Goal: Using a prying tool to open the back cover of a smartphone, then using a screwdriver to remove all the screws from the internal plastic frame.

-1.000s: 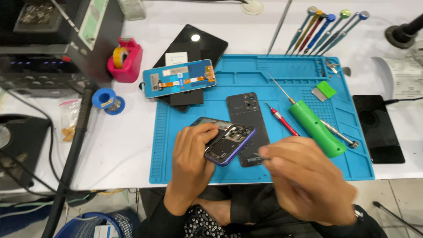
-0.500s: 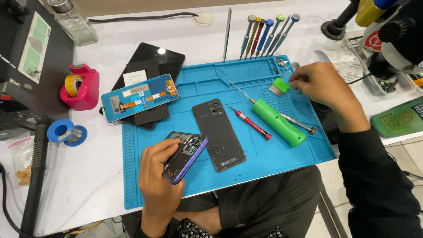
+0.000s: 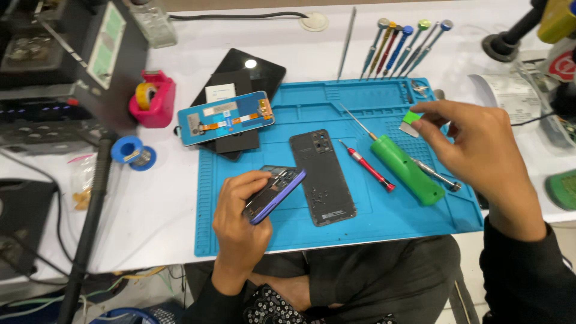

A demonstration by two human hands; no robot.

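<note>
Head view: left hand (image 3: 240, 219) grips phone (image 3: 275, 193); right hand (image 3: 480, 153) seemingly pinches green scraper (image 3: 411, 120).

Work mat (image 3: 360, 225) sits on the table (image 3: 174, 204) in front of the person. On it: back cover (image 3: 322, 177) in the middle, small screwdriver (image 3: 366, 166) and chunky electric screwdriver (image 3: 406, 168) to its right. Screen panel (image 3: 225, 117) overhangs the mat's far-left corner — tape dispenser (image 3: 153, 99) left of that. Row of screwdrivers (image 3: 405, 45) lies behind the mat.
</note>
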